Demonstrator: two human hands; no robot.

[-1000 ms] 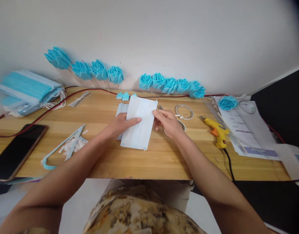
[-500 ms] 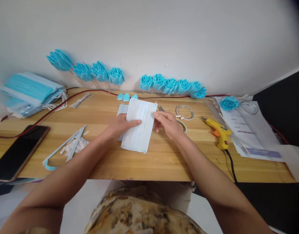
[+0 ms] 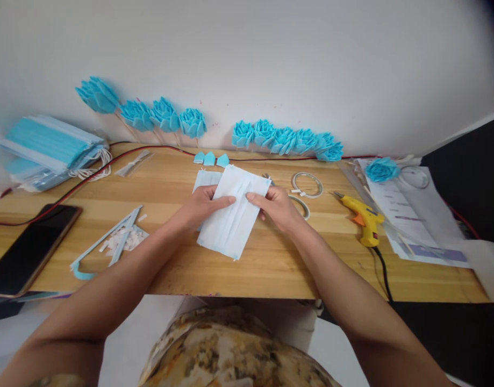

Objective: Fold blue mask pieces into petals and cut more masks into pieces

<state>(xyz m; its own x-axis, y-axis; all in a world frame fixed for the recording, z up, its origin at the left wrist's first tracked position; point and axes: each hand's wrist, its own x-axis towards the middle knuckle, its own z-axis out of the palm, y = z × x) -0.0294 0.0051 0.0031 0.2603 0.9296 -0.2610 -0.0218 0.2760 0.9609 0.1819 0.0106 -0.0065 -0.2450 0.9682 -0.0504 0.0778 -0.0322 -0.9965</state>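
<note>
A pale blue pleated face mask point(image 3: 230, 226), its ear loops not visible, is held tilted above the table between both hands. My left hand point(image 3: 204, 207) pinches its left edge, thumb on top and fingers underneath. On the opposite edge, my right hand point(image 3: 277, 207) grips it the same way, with the thumb lying on the pleats. Partly hidden behind it is another light blue mask point(image 3: 206, 178). Three small blue petal-shaped pieces point(image 3: 209, 158) lie beyond the hands. Scissors point(image 3: 266, 177) show only in part behind the held mask.
Blue paper-like roses point(image 3: 285, 141) on sticks lean along the wall. At left are a mask stack point(image 3: 49, 145), a phone point(image 3: 35, 250) and cut strips with white scraps point(image 3: 123, 239). To the right lie tape rolls point(image 3: 307, 184), a yellow glue gun point(image 3: 363, 217) and papers point(image 3: 416, 215).
The held mask has turned clockwise, its top leaning further right. My right hand has shifted its grip, and its thumb now lies farther onto the mask's face.
</note>
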